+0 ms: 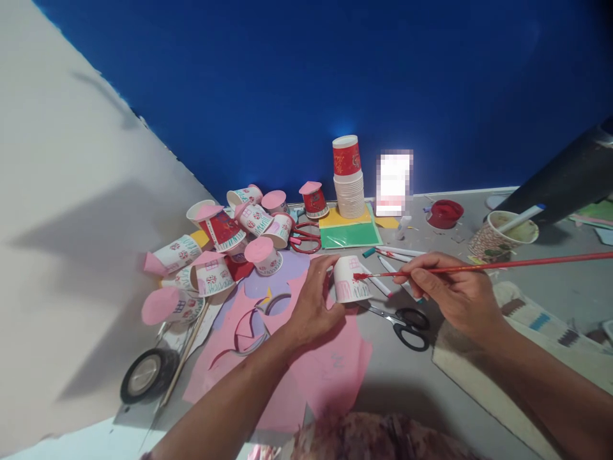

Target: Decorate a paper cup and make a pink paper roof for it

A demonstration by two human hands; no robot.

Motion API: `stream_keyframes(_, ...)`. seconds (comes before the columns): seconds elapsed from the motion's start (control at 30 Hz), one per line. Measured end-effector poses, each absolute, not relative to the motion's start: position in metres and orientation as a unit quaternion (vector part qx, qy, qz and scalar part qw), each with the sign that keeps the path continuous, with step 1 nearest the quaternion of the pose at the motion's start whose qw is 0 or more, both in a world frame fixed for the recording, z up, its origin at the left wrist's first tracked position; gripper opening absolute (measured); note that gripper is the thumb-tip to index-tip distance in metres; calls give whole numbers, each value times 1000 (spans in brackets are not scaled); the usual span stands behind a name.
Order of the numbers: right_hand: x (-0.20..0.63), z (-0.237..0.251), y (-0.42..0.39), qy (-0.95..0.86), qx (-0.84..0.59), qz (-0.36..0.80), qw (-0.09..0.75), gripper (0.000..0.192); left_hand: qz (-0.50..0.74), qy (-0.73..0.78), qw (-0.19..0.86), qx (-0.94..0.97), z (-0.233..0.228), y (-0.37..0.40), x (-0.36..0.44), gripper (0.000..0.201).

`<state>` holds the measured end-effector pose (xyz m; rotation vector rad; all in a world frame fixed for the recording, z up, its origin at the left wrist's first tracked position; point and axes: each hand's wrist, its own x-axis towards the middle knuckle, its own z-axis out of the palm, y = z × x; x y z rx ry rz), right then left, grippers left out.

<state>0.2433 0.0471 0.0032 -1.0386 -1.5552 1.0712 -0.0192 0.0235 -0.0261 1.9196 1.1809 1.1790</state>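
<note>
1. The left hand point(318, 303) grips an upturned paper cup point(345, 289) just beyond black-handled scissors point(395, 319), fingers hiding its left side.
2. The right hand point(443, 287) pinches a red paintbrush point(507, 264), its tip at the cup's wall, its far end cut off.
3. A bright rectangle point(393, 185) is blurred into pixels.
4. A tapered red cup point(345, 160) tops the ribbed cup stack point(350, 197), its gold print illegible.
5. Pink paper point(330, 351) bears unreadable marks.

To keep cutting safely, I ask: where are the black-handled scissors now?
In the head view, the scissors lie on the grey table right of centre, to the lower right of the white cup.
</note>
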Motion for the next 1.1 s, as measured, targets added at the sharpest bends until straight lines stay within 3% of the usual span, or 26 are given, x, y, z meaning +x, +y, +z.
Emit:
stream_keyframes(0.37, 246, 3, 47, -631, -433, 440, 469, 25, 436, 454, 301, 717, -18, 23, -18, 77)
stream_keyframes(0.67, 248, 11, 44, -620, -460, 399, 495, 8, 434, 459, 302, 714, -20, 23, -19, 76)
stream_keyframes(1.1, 247, 18, 44, -715, -403, 325, 471, 11, 429, 453, 304, 720, -21, 23, -20, 76)
